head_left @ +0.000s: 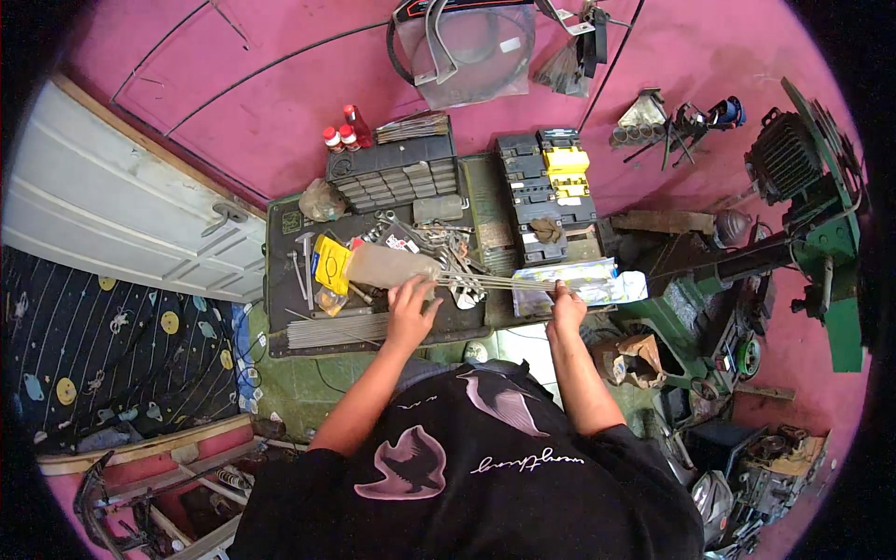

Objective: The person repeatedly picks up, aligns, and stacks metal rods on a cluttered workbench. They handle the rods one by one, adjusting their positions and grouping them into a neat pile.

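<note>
A bundle of thin grey welding rods (495, 279) spans the space between my hands. My right hand (567, 308) is closed round its right end, above a blue and white patterned plastic packet (560, 289). The left end of the rods meets a flat brown-grey sleeve (387, 265); whether they run inside it I cannot tell. My left hand (412, 306) touches the sleeve's lower right edge, fingers apart. Below the sleeve lies a row of more rods (336, 330) near the table's front edge. A yellow packet (332, 264) adjoins the sleeve's left end.
Wrenches (453, 245) and other tools lie heaped behind the rods on the dark worktable (280, 317). At the back stand a drawer organiser (397, 177), red bottles (357, 126) and black-and-yellow cases (546, 191). A green drill press (793, 252) stands right; a white door (140, 187) is left.
</note>
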Demonstrator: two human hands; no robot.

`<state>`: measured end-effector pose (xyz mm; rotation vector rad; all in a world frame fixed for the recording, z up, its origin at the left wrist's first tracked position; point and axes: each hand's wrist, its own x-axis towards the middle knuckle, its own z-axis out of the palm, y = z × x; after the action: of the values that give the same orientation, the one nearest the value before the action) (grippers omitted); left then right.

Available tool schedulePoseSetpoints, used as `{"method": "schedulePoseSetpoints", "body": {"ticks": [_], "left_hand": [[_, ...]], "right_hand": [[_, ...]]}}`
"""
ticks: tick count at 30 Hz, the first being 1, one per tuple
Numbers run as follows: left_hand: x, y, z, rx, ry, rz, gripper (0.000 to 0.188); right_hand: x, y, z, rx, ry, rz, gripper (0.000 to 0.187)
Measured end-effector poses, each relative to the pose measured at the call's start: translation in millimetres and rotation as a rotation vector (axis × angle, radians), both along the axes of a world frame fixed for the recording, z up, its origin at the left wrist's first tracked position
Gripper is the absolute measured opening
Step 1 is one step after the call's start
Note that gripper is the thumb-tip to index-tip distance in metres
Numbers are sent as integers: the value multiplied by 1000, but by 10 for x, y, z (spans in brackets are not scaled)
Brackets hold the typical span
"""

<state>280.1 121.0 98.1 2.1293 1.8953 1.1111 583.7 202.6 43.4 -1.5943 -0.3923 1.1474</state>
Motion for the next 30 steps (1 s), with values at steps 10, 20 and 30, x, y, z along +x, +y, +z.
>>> {"method": "schedulePoseSetpoints", "body": {"ticks": [10,20,30], "left_hand": [[-43,-16,-230,-63,126,353,30],[403,68,-1,-131,-142,163,16],[590,32,134,-163,-77,-107,30]], "right_hand": [[-45,-136,-310,-54,121,15,12],[-503,-317,-333,70,-8,173,17],[-1095,-420,129,119,86,474,13]]}}
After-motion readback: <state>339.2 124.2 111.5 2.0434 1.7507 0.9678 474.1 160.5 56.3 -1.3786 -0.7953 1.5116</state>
